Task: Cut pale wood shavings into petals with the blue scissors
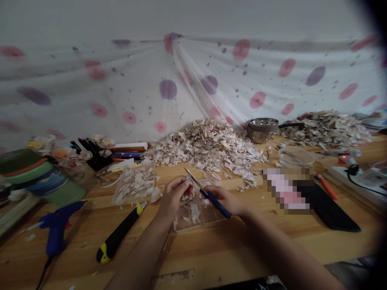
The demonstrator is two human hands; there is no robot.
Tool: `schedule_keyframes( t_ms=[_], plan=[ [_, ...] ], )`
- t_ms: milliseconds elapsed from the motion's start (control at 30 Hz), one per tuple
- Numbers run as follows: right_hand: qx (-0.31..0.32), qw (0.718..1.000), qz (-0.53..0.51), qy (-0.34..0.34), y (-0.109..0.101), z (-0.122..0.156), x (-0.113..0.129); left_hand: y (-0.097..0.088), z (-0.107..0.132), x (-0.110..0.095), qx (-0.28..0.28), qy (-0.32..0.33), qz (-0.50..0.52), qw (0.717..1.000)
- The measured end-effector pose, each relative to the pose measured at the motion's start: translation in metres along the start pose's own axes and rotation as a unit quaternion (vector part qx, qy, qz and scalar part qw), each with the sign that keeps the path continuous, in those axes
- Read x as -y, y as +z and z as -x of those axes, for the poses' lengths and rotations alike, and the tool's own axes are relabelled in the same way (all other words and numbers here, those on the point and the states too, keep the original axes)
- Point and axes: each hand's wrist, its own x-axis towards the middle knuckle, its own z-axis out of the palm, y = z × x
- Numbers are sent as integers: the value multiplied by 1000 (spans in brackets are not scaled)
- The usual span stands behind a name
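Observation:
My left hand is closed in a pinch on a small pale flake, partly hidden by the fingers. Gripped in my right hand is a slim pointed tool with a metal end and a dark blue handle. Its tip reaches up beside the left fingertips; I cannot tell whether it touches the flake. Below both hands lies a clear divided plastic box with some pale flakes in its compartments. Another clear tray, filled with similar flakes, sits to the left.
Large heaps of flakes stand at the back, near metal bowls. At left are a blue glue gun, a yellow-black utility knife and a green container. To the right lie a black flat object and a white power strip.

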Motion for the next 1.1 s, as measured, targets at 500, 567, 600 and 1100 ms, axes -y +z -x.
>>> schedule_keyframes(
  t_ms=[500, 567, 600, 1100],
  plan=[
    [15, 999, -17, 38, -2, 0, 3, -2, -1, 2, -3, 5, 7, 1000],
    [17, 999, -13, 39, -3, 0, 3, -3, -1, 2, -1, 6, 6, 1000],
    [20, 999, -12, 40, -3, 0, 3, -3, -1, 2, -1, 6, 7, 1000],
    [53, 998, 8, 42, -14, 3, 2, -6, -2, 6, 0, 0, 6, 1000]
  ],
)
